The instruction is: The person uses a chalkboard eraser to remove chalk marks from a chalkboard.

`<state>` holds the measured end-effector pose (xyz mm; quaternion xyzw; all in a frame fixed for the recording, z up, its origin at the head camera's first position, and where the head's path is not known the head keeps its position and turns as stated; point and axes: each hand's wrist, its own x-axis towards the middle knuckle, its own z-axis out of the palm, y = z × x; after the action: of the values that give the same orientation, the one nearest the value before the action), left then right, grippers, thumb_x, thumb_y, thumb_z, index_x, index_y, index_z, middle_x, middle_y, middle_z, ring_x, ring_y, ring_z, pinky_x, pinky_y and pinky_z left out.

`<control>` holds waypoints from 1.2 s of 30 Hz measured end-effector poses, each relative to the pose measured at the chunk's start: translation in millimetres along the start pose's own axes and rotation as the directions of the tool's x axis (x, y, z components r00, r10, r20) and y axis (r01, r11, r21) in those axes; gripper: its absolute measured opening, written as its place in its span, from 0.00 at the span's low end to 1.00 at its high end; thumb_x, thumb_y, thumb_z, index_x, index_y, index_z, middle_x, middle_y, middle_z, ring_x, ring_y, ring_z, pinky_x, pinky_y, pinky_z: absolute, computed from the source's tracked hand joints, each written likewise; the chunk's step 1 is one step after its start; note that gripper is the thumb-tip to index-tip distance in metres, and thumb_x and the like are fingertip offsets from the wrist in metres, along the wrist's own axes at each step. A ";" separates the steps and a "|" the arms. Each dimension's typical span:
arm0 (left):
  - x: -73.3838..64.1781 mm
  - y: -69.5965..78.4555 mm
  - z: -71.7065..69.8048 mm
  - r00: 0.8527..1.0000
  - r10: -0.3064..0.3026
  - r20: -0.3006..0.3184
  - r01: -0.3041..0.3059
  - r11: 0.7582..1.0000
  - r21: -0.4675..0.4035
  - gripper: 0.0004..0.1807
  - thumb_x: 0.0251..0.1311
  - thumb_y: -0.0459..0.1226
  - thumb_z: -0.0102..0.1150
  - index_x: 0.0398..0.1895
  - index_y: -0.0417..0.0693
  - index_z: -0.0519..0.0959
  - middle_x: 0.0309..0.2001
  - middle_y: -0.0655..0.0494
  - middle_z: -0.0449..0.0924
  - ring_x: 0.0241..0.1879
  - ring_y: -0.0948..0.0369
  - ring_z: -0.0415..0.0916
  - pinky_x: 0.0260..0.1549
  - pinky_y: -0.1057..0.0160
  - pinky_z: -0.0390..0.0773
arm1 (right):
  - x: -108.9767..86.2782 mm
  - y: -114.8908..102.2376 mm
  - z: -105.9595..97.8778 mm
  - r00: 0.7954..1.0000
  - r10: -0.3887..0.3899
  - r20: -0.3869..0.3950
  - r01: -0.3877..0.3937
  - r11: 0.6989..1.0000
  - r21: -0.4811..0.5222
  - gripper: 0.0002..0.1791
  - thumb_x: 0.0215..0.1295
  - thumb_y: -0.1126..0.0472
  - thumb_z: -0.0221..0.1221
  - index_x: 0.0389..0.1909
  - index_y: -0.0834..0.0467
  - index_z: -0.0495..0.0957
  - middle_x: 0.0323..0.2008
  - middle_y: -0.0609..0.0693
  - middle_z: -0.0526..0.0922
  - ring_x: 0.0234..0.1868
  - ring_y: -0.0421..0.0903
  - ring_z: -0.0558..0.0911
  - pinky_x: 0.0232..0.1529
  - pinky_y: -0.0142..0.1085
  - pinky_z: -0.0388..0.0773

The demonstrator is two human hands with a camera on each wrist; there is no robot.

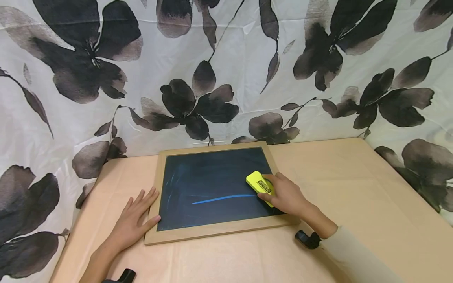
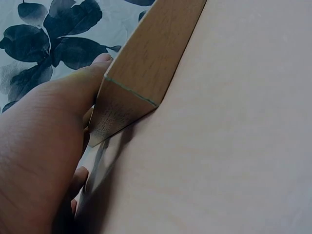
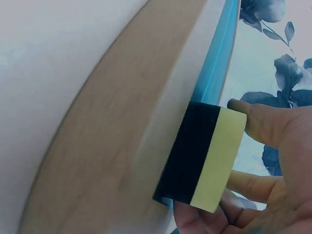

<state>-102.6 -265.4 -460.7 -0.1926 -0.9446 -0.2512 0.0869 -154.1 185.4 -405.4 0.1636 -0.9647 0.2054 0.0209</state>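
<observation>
Yellow eraser, pinched in the right hand above the right part of the blackboard, just ahead and to the left of the palm. From my remote seat I see thumb and fingers closed on its opposite long sides; I judge that this side grip leaves the eraser's black layer free to face the writing surface. Whether that layer lies flat on the board I cannot tell, the angle being poor. Leftward from the right hand's fingers runs a blue stroke, its right end reaching the eraser; fainter smears lie farther off, toward the left hand. A wooden frame borders the board. The left hand, fingers spread and gripping nothing, rests against the frame's left side with its thumb at the rim, which I read as a brace against sliding. In my head view the right hand and its wrist stand in the way of the board's lower right corner. Around both hands extends the pale tabletop; a black device shows beneath the right wrist, next to a light sleeve, and beyond the fingertips hangs a floral cloth.
</observation>
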 end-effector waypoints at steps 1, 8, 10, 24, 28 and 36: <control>-0.2 0.1 -0.4 1.000 -0.001 -0.001 0.001 1.000 -0.001 0.39 0.61 0.49 0.61 0.73 0.51 0.59 0.73 0.49 0.54 0.71 0.40 0.46 0.67 0.40 0.38 | 0.6 0.5 0.2 1.000 0.003 0.002 -0.003 1.000 0.026 0.36 0.53 0.51 0.69 0.59 0.67 0.72 0.35 0.54 0.74 0.27 0.45 0.70 0.23 0.34 0.66; -1.5 -1.2 -3.2 1.000 -0.003 -0.006 0.003 1.000 0.004 0.39 0.61 0.49 0.61 0.73 0.51 0.59 0.73 0.49 0.54 0.71 0.40 0.47 0.67 0.40 0.37 | 6.0 2.6 2.2 1.000 0.018 0.017 -0.021 0.978 0.208 0.34 0.52 0.54 0.71 0.57 0.67 0.74 0.45 0.59 0.77 0.40 0.51 0.75 0.36 0.41 0.72; -2.2 -1.9 -3.9 1.000 -0.004 -0.007 0.004 1.000 0.006 0.39 0.61 0.48 0.61 0.73 0.50 0.59 0.73 0.49 0.54 0.71 0.40 0.47 0.67 0.41 0.37 | 7.6 2.2 3.3 1.000 0.016 0.020 -0.021 0.972 0.234 0.34 0.52 0.54 0.71 0.57 0.68 0.74 0.47 0.60 0.77 0.42 0.52 0.75 0.38 0.42 0.73; -5.2 -2.6 -3.5 1.000 -0.009 -0.018 0.009 1.000 -0.014 0.39 0.60 0.48 0.61 0.73 0.51 0.59 0.73 0.48 0.55 0.71 0.40 0.47 0.67 0.41 0.37 | 28.2 -25.2 15.1 0.997 0.004 0.071 -0.021 0.971 0.239 0.36 0.50 0.51 0.72 0.57 0.66 0.74 0.41 0.55 0.76 0.36 0.48 0.73 0.34 0.37 0.71; -4.0 -1.9 -2.5 1.000 -0.010 -0.020 0.010 1.000 -0.009 0.39 0.60 0.48 0.61 0.73 0.51 0.60 0.73 0.49 0.55 0.71 0.41 0.47 0.68 0.41 0.37 | 35.4 -40.6 20.2 0.996 -0.001 0.084 -0.016 0.978 0.208 0.36 0.51 0.50 0.72 0.58 0.64 0.74 0.41 0.53 0.75 0.36 0.47 0.72 0.33 0.37 0.71; 1.4 -2.2 -0.1 1.000 0.000 -0.013 0.000 1.000 -0.016 0.39 0.60 0.49 0.61 0.73 0.52 0.59 0.73 0.50 0.54 0.71 0.41 0.46 0.67 0.40 0.38 | 48.6 -74.7 32.5 0.993 -0.031 0.113 0.010 0.982 0.187 0.36 0.51 0.49 0.72 0.59 0.62 0.74 0.39 0.50 0.74 0.35 0.45 0.72 0.32 0.37 0.71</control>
<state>-104.7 -266.8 -461.2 -0.1916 -0.9421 -0.2597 0.0915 -175.0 92.9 -400.8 0.1864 -0.9391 0.2848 -0.0479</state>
